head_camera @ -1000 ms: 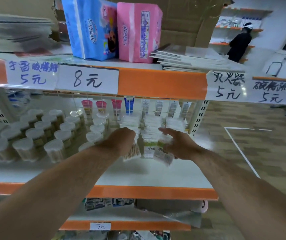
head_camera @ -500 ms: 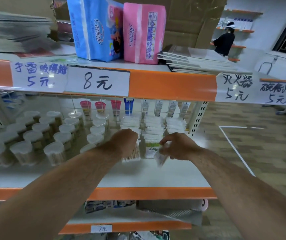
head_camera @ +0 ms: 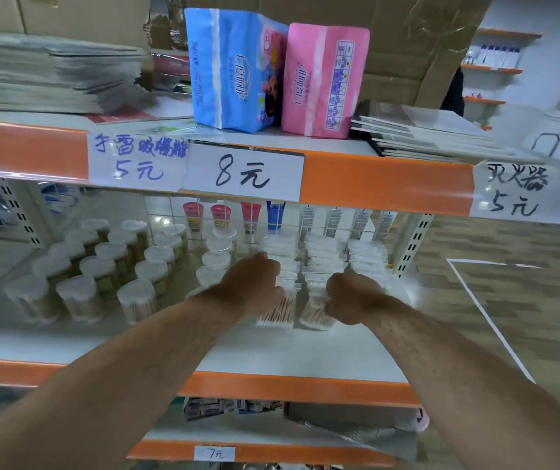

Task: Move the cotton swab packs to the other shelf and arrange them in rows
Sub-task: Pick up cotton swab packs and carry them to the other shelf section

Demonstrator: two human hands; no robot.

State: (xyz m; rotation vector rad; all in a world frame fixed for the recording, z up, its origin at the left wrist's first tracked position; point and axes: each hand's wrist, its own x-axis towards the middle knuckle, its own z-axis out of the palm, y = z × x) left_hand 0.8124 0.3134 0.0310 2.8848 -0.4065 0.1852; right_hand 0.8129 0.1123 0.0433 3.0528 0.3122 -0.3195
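You've just lowered both onto the shelf (head_camera: 271,351), right of the jars (head_camera: 102,276): left hand (head_camera: 254,286) grips the left pack (head_camera: 276,312), right hand (head_camera: 353,300) grips the right pack (head_camera: 315,313), lengthening the rows (head_camera: 324,256).

The left hand (head_camera: 254,283) and right hand (head_camera: 353,300) hide their fingers; front cotton swab packs (head_camera: 276,312) are blurred.

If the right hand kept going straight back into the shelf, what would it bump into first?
Most likely the rows of cotton swab packs standing just behind the right hand, which itself grips a cotton swab pack. Depth is hard to judge.
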